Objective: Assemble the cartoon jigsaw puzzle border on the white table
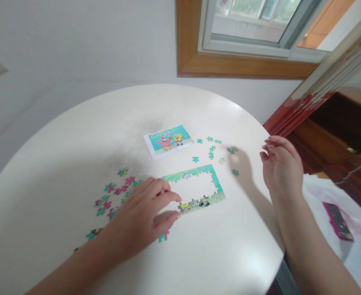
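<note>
My left hand (pixel 151 207) reaches over the lower left of a partly assembled jigsaw puzzle (pixel 220 192). Its thumb and index finger are apart, with the tips at the puzzle's bottom border; no piece shows between them. Part of the puzzle's left side is hidden under this hand. The border is joined into a frame, and the white table shows through the middle. One loose pink and teal piece (pixel 163 237) lies just below the thumb. My right hand (pixel 281 166) is raised above the table's right edge, fingers curled together. Whether it holds anything is hidden.
A picture card (pixel 170 141) with cartoon figures lies behind the puzzle. Loose pieces (pixel 107 204) are scattered left, partly under my left forearm. Several teal pieces (pixel 211 155) lie right of the card. Beyond the round white table (pixel 85 119), a pink-edged phone (pixel 338 221) rests on white cloth.
</note>
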`<state>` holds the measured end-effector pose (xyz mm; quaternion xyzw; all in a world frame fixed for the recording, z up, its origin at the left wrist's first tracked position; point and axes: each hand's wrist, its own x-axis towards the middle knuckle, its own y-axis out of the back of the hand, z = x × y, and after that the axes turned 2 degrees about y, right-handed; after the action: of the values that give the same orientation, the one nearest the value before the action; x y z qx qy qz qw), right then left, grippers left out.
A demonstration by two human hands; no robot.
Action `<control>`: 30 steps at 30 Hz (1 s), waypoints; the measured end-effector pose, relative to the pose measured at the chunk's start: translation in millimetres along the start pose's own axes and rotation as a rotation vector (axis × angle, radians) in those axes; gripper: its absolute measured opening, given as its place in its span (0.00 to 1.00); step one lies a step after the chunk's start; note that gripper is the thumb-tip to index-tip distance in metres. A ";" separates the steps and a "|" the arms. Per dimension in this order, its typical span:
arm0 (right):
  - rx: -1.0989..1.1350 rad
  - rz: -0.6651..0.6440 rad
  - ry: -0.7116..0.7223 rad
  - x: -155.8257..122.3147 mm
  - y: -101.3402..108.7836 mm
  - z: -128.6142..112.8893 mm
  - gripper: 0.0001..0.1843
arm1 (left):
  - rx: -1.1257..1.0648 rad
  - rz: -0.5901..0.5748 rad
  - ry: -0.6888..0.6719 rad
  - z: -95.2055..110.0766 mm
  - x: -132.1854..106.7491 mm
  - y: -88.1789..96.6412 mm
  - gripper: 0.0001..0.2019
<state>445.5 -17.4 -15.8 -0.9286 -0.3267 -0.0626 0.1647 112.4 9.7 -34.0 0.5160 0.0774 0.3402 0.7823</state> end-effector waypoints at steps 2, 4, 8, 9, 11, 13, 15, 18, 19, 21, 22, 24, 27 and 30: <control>0.016 0.001 -0.011 0.9 0.2 0.6 0.09 | 0.002 -0.001 -0.009 -0.4 0.6 -2.1 0.07; 0.029 0.000 -0.013 1.2 0.2 1.5 0.09 | 0.005 -0.009 -0.012 -0.7 1.0 -3.7 0.07; 0.008 -0.015 -0.001 1.3 1.8 5.3 0.10 | 0.008 -0.024 -0.008 -0.7 1.5 -4.4 0.07; -0.026 -0.028 0.005 1.5 3.1 7.2 0.11 | 0.010 -0.018 -0.007 -0.7 1.6 -3.7 0.07; -0.151 -0.091 0.014 3.3 6.8 11.9 0.13 | 0.019 0.003 -0.001 -1.3 1.9 -1.5 0.07; -0.358 -0.183 0.052 8.1 11.3 17.6 0.17 | 0.034 0.027 0.015 -2.5 2.1 1.6 0.07; -0.644 -0.314 0.144 16.8 15.0 23.2 0.20 | 0.052 0.047 0.030 -3.9 2.1 4.7 0.07; -0.994 -0.546 0.264 35.3 15.5 30.1 0.18 | 0.066 0.061 0.041 -4.7 2.3 7.9 0.07; -1.025 -0.593 0.275 41.8 14.2 32.0 0.17 | 0.065 0.067 0.044 -4.5 2.5 8.5 0.08; -1.049 -0.659 0.277 53.4 10.3 35.0 0.17 | 0.060 0.082 0.056 -3.5 3.1 9.5 0.08; -1.062 -0.682 0.275 58.3 8.2 35.9 0.17 | 0.059 0.093 0.061 -2.9 3.4 10.0 0.09; -1.085 -0.714 0.273 65.7 4.9 36.4 0.16 | 0.058 0.111 0.072 -2.4 3.8 10.9 0.09; -1.102 -0.745 0.282 71.8 3.0 34.3 0.13 | 0.052 0.127 0.068 -3.1 3.4 12.2 0.08; -1.110 -0.766 0.291 74.6 2.7 32.1 0.12 | 0.050 0.131 0.061 -3.9 2.4 13.2 0.08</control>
<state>505.6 35.4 -29.9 -0.6768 -0.5259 -0.3983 -0.3268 106.4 17.3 -23.8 0.5288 0.0758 0.4042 0.7425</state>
